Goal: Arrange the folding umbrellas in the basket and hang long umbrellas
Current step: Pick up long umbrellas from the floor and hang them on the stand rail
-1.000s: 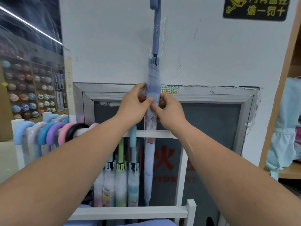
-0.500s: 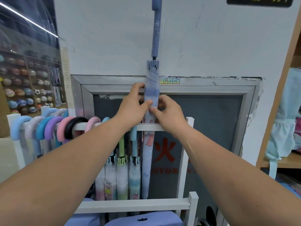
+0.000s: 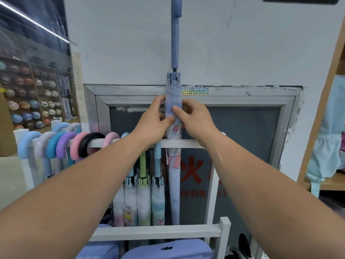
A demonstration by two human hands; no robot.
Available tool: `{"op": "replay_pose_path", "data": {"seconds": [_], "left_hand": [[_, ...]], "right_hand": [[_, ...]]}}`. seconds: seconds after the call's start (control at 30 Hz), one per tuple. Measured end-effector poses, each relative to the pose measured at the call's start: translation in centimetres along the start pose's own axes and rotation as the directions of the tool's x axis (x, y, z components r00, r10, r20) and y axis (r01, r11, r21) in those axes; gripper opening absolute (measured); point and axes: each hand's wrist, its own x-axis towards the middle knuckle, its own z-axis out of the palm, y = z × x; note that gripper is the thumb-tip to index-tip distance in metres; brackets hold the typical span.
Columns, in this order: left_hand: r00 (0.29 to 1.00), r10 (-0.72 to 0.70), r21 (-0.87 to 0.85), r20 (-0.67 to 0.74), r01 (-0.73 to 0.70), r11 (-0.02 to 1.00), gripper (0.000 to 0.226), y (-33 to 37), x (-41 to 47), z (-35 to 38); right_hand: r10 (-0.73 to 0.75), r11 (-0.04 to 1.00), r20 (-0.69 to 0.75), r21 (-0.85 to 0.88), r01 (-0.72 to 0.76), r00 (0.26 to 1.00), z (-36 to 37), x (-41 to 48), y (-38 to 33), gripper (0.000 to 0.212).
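A long lavender-blue umbrella [image 3: 175, 184] stands upright in front of me, its handle reaching past the top of the frame. My left hand [image 3: 152, 121] and my right hand [image 3: 194, 119] both grip its folded canopy just above the white rack's top rail [image 3: 186, 143]. My thumbs press on the fabric. Its tip reaches down near the lower rail [image 3: 156, 231]. Several long umbrellas hang from the top rail by curved handles [image 3: 63, 144] in blue, purple, pink and black. Three more wrapped ones [image 3: 143, 200] hang left of the held umbrella.
Behind the rack is a grey hydrant cabinet door [image 3: 242, 137] in a metal frame on a white wall. Lavender items [image 3: 168, 249] lie below the rack. A wooden shelf with a light blue bag [image 3: 326, 146] stands on the right. Shelves of balls [image 3: 31, 101] lie far left.
The view has tilted down a little, so the umbrella and rack sit higher in the frame. My fingers have shifted slightly on the canopy; both hands stay on it.
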Motion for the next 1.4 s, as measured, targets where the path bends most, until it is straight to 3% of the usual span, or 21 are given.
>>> {"op": "replay_pose_path", "data": {"seconds": [0.2, 0.4, 0.57, 0.73, 0.87, 1.0, 1.17, 1.4], "left_hand": [[1.0, 0.015, 0.044, 0.006, -0.016, 0.999, 0.048, -0.4, 0.2, -0.7], [0.99, 0.029, 0.09, -0.138, -0.016, 0.996, 0.03, 0.4, 1.5, -0.9], [0.997, -0.007, 0.007, -0.08, 0.007, 1.0, 0.038, 0.2, 1.7, -0.6], [0.998, -0.016, 0.082, -0.06, 0.021, 0.996, 0.046, 1.0, 2.0, -0.6], [0.999, -0.024, 0.112, -0.04, 0.028, 0.993, 0.041, 1.4, 1.9, -0.4], [0.995, -0.081, 0.165, 0.058, 0.07, 0.984, 0.051, 1.1, 1.5, -0.3], [0.989, -0.138, 0.247, 0.053, 0.121, 0.961, 0.048, 0.0, 0.8, 0.1], [0.985, -0.155, 0.278, 0.074, 0.129, 0.952, 0.041, 0.3, 0.5, -0.1]], "right_hand": [[0.026, 1.0, 0.041, 0.008, -0.026, 0.999, 0.1, 0.2, 0.4, 0.015], [0.028, 0.981, 0.118, -0.192, -0.005, 0.993, 0.0, -0.7, 1.6, 0.009], [0.053, 0.965, 0.172, -0.262, -0.006, 0.984, -0.8, -0.6, 1.2, 0.015], [0.112, 0.942, 0.253, -0.334, -0.021, 0.961, -1.8, -0.6, -0.3, 0.023], [0.137, 0.977, 0.111, -0.181, -0.116, 0.984, -3.2, -0.4, -2.7, 0.033], [0.039, 0.999, -0.056, -0.012, -0.04, 0.998, -4.4, 1.4, -6.1, 0.046], [0.001, 1.0, 0.078, -0.023, 0.0, 0.997, -5.0, 3.4, -8.6, 0.067], [0.017, 0.996, 0.233, 0.082, -0.037, 0.972, -5.2, 4.7, -9.4, 0.067]]}}
